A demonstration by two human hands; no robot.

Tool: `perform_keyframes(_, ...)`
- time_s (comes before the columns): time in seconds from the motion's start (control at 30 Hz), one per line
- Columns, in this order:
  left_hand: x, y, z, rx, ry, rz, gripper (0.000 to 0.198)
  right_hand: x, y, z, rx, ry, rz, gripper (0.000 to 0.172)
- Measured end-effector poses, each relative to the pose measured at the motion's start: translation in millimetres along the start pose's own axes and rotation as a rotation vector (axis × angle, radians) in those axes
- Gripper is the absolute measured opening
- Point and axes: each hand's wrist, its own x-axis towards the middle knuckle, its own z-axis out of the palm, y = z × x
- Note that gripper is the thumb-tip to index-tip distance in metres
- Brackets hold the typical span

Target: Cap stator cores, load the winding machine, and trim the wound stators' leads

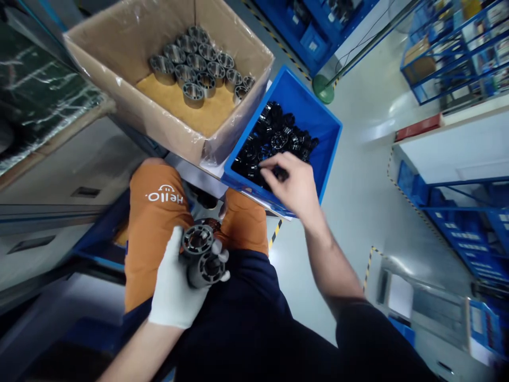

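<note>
My left hand [175,284], in a white glove, is closed around two grey metal cylinders [202,254] with holes in their ends, held over my lap. My bare right hand [292,183] reaches into a blue plastic bin [318,119] full of small black parts [278,139]. Its fingertips pinch one black part [280,173] at the near side of the pile.
A cardboard box [119,58] lined with plastic holds several grey metal rings [201,66] left of the bin. My knees in orange trousers [155,228] are below the box. Blue shelving [453,48] stands at the right on a grey floor.
</note>
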Motion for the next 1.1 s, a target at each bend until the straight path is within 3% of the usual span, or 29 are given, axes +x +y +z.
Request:
perform_keyframes(0.07, -8, 2, 8.0, -0.062, 0.146, -0.084, 0.044, 29, 40, -1, -0.093, -0.070, 0.092, 0.027)
perform_keyframes(0.1, -12, 3, 11.8, -0.087, 0.198, -0.103, 0.046, 40, 57, 2, -0.119, -0.112, 0.122, 0.025)
perform_keyframes(0.2, -21, 10, 18.8, -0.078, 0.168, -0.061, 0.049, 54, 90, 16, -0.121, -0.209, 0.129, 0.013)
perform_keyframes(0.37, -22, 22, 22.2, 0.082, 0.175, 0.108, 0.061, 46, 102, 27, -0.027, -0.282, 0.018, 0.015)
perform_keyframes(0.5, -22, 26, 20.6, 0.161, 0.207, 0.178, 0.058, 34, 101, 11, 0.030, -0.132, -0.011, 0.018)
perform_keyframes(0.6, -23, 26, 19.1, 0.161, 0.093, 0.206, 0.055, 9, 76, -3, 0.093, 0.078, -0.008, 0.031)
perform_keyframes(0.7, -24, 24, 22.2, 0.172, 0.008, 0.273, 0.050, -37, 18, -8, 0.305, 0.246, -0.107, 0.044)
perform_keyframes(0.8, -26, 22, 26.1, 0.263, 0.039, 0.386, 0.047, -80, -50, -3, 0.556, 0.157, -0.226, 0.060)
perform_keyframes(0.9, -31, 20, 24.2, 0.452, 0.131, 0.526, 0.043, -100, -94, 12, 0.758, 0.010, -0.272, 0.067)
perform_keyframes(1.0, -36, 22, 18.7, 0.599, 0.136, 0.535, 0.046, -101, -108, 23, 0.829, -0.049, -0.210, 0.070)
perform_keyframes(1.1, -38, 23, 14.7, 0.583, 0.099, 0.531, 0.041, -98, -107, 25, 0.867, -0.058, -0.208, 0.075)
